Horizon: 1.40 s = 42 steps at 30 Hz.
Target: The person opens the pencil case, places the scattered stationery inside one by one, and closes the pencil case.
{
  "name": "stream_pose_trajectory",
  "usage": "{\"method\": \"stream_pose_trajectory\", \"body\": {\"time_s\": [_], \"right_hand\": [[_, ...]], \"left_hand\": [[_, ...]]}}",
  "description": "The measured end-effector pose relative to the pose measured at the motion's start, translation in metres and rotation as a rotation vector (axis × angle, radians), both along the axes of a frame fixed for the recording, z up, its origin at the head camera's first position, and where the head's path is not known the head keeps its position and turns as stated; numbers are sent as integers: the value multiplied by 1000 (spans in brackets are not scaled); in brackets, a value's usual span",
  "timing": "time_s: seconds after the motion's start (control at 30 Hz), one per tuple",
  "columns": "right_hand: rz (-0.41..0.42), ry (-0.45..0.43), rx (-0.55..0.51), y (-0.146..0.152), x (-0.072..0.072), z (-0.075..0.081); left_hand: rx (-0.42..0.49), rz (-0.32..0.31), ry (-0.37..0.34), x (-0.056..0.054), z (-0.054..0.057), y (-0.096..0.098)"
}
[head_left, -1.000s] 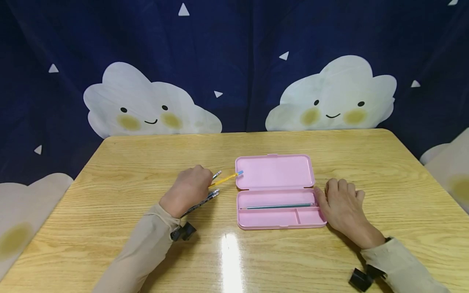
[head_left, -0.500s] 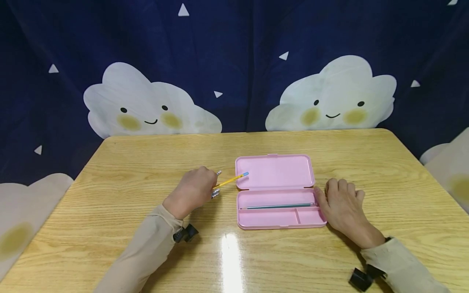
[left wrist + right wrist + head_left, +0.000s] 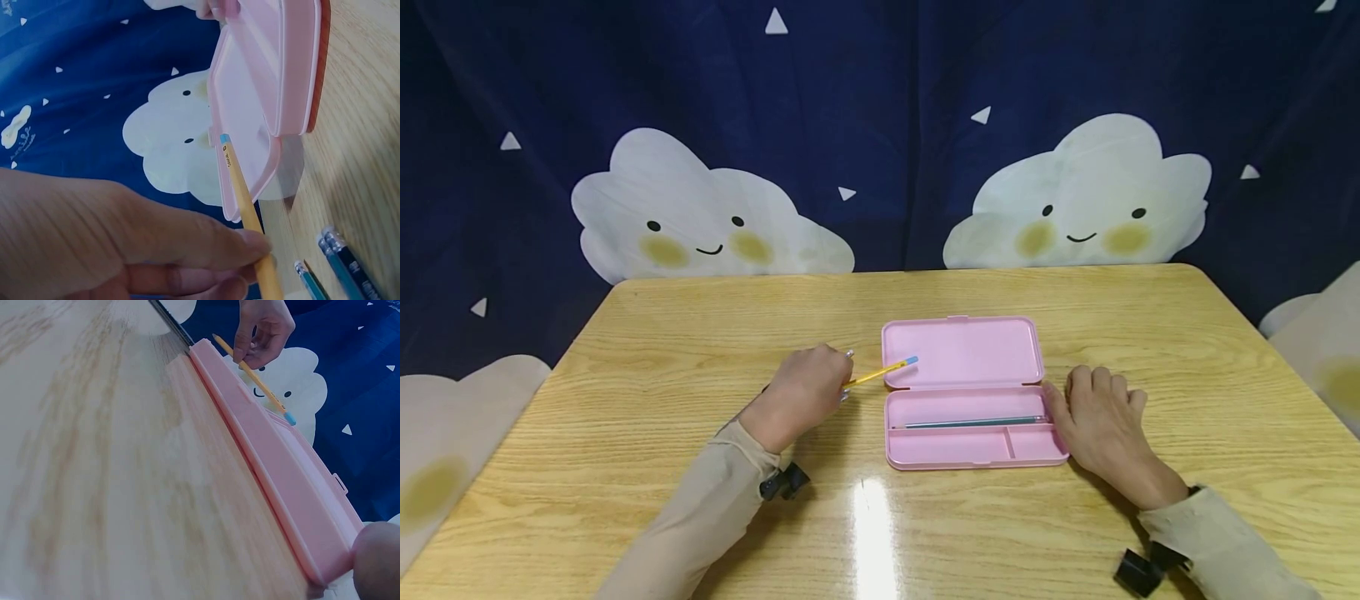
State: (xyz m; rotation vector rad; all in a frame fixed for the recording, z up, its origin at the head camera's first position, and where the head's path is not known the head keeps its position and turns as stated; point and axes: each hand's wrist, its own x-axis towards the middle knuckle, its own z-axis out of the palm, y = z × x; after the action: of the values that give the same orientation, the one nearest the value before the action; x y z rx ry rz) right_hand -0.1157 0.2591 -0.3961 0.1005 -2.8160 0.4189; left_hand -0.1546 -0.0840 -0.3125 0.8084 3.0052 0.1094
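Observation:
My left hand [image 3: 805,387] pinches a yellow pencil [image 3: 240,181] between thumb and fingers, above the table. The pencil's blue end [image 3: 912,360] points right and overlaps the lid of the pink pencil case [image 3: 962,354] in the head view. The case lies open, its lid folded back. A teal pencil [image 3: 973,422] lies in the long back compartment. At the case's right end rests my right hand [image 3: 1105,425], thumb touching the rim and the other fingers bent loosely beside it on the table.
Beneath my left hand several dark and teal pencils [image 3: 350,269] lie on the table, mostly hidden in the head view. The wooden table [image 3: 700,325] ends at a navy curtain [image 3: 895,125] with clouds. Low dividers split the case's front part into two compartments.
My left hand has moved a little to the right with the yellow pencil, whose blue end now reaches further over the lid. The right hand and the case have stayed in place.

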Motion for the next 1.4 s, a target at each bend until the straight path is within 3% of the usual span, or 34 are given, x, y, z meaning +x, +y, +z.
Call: {"method": "stream_pose_trajectory", "body": {"time_s": [0.63,0.97,1.4], "right_hand": [[7,-5,-5,1,0,-1],[5,-3,-2,1,0,-1],[3,-6,-7,0,0,-1]], "left_hand": [[27,-45,50,5,-2,6],[-66,-37,34,8,-3,12],[-5,-91,37,11,-6,19]]}}
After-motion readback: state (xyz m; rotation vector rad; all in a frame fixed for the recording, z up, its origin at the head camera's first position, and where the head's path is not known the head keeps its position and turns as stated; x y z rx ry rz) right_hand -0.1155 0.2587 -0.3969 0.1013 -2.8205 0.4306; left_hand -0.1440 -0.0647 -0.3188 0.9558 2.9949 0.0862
